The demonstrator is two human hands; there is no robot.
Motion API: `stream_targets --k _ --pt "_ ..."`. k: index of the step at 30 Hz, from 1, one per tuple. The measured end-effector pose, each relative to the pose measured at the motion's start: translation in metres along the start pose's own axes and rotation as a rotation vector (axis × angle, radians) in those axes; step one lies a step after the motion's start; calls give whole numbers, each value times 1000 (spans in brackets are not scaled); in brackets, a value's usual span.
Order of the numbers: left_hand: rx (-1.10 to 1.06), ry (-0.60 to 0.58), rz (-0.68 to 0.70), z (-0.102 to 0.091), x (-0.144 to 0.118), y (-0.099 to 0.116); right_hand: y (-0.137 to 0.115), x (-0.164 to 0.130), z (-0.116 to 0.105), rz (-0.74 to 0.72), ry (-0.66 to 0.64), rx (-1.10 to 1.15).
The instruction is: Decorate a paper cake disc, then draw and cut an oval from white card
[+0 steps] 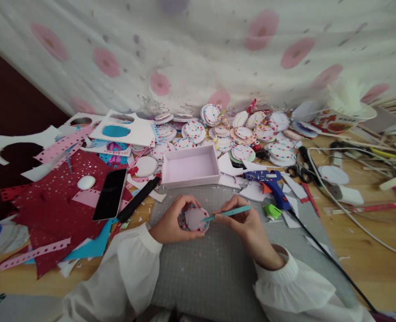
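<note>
Between thumb and fingers, my left hand [174, 221] grips a small round tiered paper piece [195, 217] with red and blue dots around its edge. My right hand [243, 223] pinches a pair of teal tweezers [229, 213], and their tip reaches the top of the round piece. Both hands are above the grey cutting mat [214, 273]. Just behind them stands an open pale pink box [191, 167]. What the tweezer tip holds, if anything, is too small to make out.
Many similar dotted round pieces [194, 129] lie piled at the back. To the right are a blue glue gun [268, 181] with a black cord, scissors [300, 173] and a paper tub [342, 117]. On the left lie a phone [110, 194], a black cutter [139, 199] and red sheets [60, 205].
</note>
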State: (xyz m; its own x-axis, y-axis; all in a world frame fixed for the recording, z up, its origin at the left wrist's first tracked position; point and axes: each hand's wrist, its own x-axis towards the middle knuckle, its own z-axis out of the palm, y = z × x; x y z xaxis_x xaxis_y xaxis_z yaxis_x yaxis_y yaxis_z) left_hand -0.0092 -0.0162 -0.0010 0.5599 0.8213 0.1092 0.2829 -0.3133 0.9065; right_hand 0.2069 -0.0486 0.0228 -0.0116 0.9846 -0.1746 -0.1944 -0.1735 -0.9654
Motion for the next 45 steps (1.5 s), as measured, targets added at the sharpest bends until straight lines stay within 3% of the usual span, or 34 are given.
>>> stream_targets --k 11,19,28,38,45 --pt "31 -4 -19 -1 0 2 9 4 -7 -103 60 68" --pt "72 -51 19 -4 -1 -2 4 7 -5 -107 -36 217" --pt "149 259 166 -3 3 16 -1 6 -4 -145 -162 335" --pt "375 366 347 10 9 49 6 5 -6 -241 -253 356" --pt "447 471 304 16 7 54 4 1 -5 -271 -257 352"
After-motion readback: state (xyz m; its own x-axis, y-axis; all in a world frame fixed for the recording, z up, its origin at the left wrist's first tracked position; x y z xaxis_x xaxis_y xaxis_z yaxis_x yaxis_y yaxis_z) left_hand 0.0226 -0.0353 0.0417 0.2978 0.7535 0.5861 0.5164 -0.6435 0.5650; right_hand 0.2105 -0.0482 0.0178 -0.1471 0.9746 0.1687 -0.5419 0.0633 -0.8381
